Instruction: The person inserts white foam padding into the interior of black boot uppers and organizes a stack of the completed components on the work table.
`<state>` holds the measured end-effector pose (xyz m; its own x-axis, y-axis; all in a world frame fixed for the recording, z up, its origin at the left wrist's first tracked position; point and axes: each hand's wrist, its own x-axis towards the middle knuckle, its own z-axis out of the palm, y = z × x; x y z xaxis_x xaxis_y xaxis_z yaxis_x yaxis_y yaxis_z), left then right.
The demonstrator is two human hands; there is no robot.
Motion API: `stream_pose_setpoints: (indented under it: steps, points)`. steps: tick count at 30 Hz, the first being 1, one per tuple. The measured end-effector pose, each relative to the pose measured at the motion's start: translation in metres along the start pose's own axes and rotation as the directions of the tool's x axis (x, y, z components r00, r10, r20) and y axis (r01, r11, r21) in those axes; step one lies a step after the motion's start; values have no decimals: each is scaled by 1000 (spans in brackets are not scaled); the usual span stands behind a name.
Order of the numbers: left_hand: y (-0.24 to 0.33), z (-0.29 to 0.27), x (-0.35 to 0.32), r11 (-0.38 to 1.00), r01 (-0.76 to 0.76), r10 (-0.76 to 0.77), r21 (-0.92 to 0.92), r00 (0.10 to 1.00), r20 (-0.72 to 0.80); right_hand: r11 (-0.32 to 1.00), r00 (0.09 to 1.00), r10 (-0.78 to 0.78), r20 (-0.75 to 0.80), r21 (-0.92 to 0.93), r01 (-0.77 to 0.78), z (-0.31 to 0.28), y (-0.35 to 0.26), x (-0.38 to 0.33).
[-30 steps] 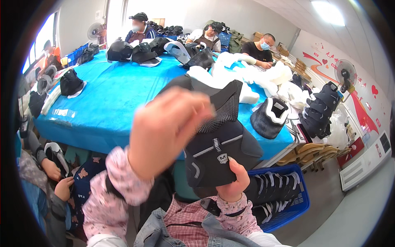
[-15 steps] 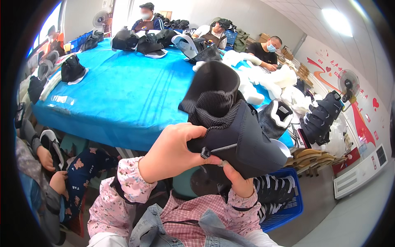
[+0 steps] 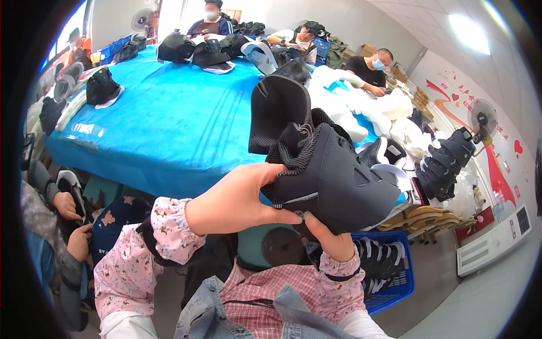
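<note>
A black shoe upper (image 3: 353,183), with a ribbed lining and a tall dark padded flap (image 3: 279,110), is held up in front of me at the table's near edge. My left hand (image 3: 237,199) grips its left side, the fingers behind the ribbed collar and the thumb along the lower edge. From below, my right hand (image 3: 333,240) pinches that same edge, its thumb near the left thumb tip; its other fingers are hidden behind the upper. Whether something small lies between the thumbs I cannot make out. White material sticks out at the upper's right end.
Dark uppers (image 3: 209,56) line the far side of the blue-covered table (image 3: 169,113); white padded pieces (image 3: 333,107) lie to the right. A blue basket (image 3: 403,282) holds several uppers at lower right. At left, a neighbour's hands (image 3: 76,237) work close by. More people sit across the table.
Both hands have tilted the upper, so more of its stitched outer face and a slot show. The thumbs have shifted slightly along the lower edge. My left forearm has swung outward.
</note>
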<state>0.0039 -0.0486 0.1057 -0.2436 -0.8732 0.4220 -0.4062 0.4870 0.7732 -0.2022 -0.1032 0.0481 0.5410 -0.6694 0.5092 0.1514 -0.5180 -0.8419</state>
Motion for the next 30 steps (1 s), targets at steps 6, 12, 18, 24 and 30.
stream_pose_setpoints:
  steps: [6, 12, 18, 24, 30]
  points:
    - [-9, 18, 0, 964, -39, 17, -263, 996, -84, 995, 996, 39, 78, 89, -46, -10, -19, 18]
    - [0, -11, 8, 937, -59, -72, -344, 932, -356, 956, 993, -13, 116, 291, -22, -41, 0, 35]
    - [17, -7, 12, 968, -6, 61, 250, 975, -212, 991, 999, -47, 9, 123, 45, 19, -3, 16]
    - [11, -4, 9, 987, -52, 81, 153, 979, -187, 991, 972, -129, -199, -6, 131, 37, -8, 14]
    - [-2, 1, 18, 948, -53, 198, 315, 872, -447, 838, 940, -306, -150, -511, 191, 34, -20, 27]
